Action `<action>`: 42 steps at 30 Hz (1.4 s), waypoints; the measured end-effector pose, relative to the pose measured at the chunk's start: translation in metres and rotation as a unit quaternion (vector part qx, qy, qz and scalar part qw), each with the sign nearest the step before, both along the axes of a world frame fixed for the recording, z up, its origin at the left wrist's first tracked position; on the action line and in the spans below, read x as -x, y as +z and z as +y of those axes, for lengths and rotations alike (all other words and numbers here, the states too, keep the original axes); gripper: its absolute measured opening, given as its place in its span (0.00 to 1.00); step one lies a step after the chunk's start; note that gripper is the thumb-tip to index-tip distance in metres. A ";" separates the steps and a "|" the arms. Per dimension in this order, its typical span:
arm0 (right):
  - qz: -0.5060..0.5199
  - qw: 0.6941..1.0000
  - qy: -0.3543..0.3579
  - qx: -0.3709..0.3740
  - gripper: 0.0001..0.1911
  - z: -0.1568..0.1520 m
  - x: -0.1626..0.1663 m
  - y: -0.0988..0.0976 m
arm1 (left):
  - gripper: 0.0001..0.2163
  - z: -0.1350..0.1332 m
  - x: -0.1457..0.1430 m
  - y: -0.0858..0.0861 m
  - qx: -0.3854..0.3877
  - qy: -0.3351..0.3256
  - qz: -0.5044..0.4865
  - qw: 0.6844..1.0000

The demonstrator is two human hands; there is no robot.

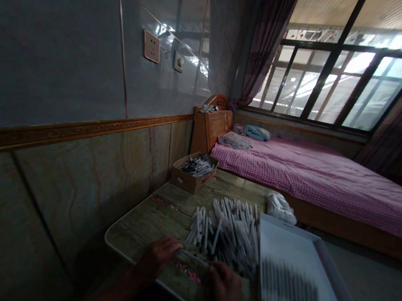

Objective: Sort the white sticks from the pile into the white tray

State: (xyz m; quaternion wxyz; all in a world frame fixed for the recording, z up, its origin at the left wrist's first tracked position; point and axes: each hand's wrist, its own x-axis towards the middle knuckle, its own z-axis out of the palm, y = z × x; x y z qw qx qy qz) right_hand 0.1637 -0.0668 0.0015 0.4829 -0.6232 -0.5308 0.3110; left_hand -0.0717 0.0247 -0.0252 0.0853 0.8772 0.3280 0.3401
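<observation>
**Held thing:** a thin white stick (193,257), held low over the near part of the table (159,218), just in front of a heap of similar sticks.
**Long axis:** it runs crosswise over the table, from the left hand toward the right hand, dipping slightly to the right. Its ends point at the two hands, so it spans the gap between them.
**Left hand:** the left hand (155,258) rests at the table's near edge, its fingers closed around one end of the stick.
**Right hand:** the right hand (225,293) is at the other end, its fingers drawn narrow. The dim light leaves it impossible to tell whether they pinch the stick or only touch it.
**Beside the hands:** a loose heap of white sticks (225,234) fills the table's middle, lying at mixed angles. To its right, a shallow white tray (284,249) overhangs the table's right edge, with dark-tipped sticks (288,293) lined up side by side, parallel and orderly.
**Far end of the table:** a cardboard box (194,171) holds more sticks, and a white bundle (281,208) lies near the corner.
**Beyond the table:** a bed with a pink checked sheet (318,185) runs alongside it, under a barred window (337,75).
</observation>
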 end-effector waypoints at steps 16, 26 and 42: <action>-0.177 0.973 -0.148 0.012 0.17 -0.062 -0.107 0.039 | 0.23 -0.009 -0.047 0.005 0.182 0.145 -0.176 0.956; -0.440 0.798 -0.317 0.262 0.19 -0.113 -0.231 0.056 | 0.12 0.004 -0.045 -0.006 0.192 0.166 -0.109 0.961; -0.467 0.797 -0.179 0.338 0.20 -0.094 -0.226 0.054 | 0.10 -0.008 -0.048 0.003 0.179 0.140 -0.107 0.968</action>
